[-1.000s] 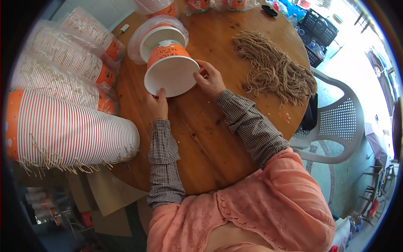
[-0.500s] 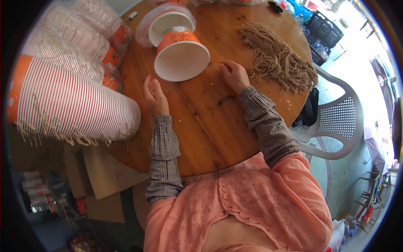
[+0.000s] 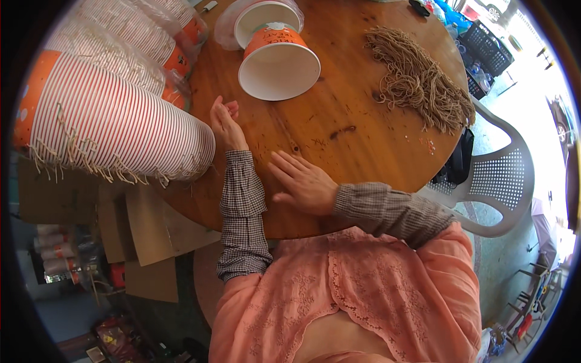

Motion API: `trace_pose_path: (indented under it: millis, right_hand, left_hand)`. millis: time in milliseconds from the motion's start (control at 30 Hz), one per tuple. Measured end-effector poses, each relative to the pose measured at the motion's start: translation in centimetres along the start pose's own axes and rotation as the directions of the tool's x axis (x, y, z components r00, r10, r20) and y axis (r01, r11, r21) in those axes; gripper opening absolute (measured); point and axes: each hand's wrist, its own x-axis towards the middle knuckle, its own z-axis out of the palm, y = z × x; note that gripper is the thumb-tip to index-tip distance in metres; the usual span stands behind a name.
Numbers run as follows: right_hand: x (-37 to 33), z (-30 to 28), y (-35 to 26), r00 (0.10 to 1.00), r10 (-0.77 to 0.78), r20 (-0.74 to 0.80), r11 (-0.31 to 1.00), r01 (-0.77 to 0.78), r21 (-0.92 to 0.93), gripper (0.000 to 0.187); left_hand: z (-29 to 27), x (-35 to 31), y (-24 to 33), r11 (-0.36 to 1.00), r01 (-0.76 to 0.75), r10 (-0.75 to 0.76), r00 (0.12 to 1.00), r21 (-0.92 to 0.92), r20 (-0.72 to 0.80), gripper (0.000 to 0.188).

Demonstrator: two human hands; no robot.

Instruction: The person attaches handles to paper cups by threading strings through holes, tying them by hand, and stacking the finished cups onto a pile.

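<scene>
My left hand [image 3: 227, 125] is raised at the table's left part, beside the end of a long stack of nested paper buckets [image 3: 115, 115]. It holds nothing and its fingers are loosely apart. Palm down, my right hand [image 3: 305, 183] reaches across the near part of the round wooden table [image 3: 357, 157], fingers stretched out and empty; whether it touches the wood I cannot tell. Beyond both hands lies an orange paper bucket [image 3: 279, 71] on its side, its white mouth facing me. Against its base is another white-mouthed bucket [image 3: 257, 19], partly in clear plastic.
A heap of tan strings [image 3: 420, 81] lies on the table's right side. More bagged bucket stacks [image 3: 130, 36] stand behind the long one, whose lower edge trails string ends. A grey plastic chair [image 3: 493, 175] is at the right, cardboard [image 3: 148, 224] below left.
My right hand has swept from beside the orange bucket toward me and left, now palm down near the table's front. My left hand stays near the stack. The view has shifted slightly.
</scene>
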Motion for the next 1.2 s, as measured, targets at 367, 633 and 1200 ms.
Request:
trace_pose_path:
  millis: [367,633,1200]
  right_hand:
    - [-6.7,2.1,-1.9,0.971,-0.202,0.124,0.954,0.224,-0.2,0.072]
    - [-16.8,-10.9,6.7,0.884,0.408,-0.228,0.726,-0.466,-0.507,0.069]
    - [-7.8,-2.9,-0.1,0.981,-0.071,0.183,0.969,0.111,-0.219,0.075]
  left_hand:
    - [0.3,0.3,-0.2,0.995,0.094,-0.094,0.995,-0.012,0.045,0.045]
    - [0.2,-0.4,0.0,0.988,0.152,-0.154,0.978,0.03,0.142,0.045]
    - [-1.2,0.6,-0.6,0.937,0.345,-0.319,0.913,-0.063,0.256,0.053]
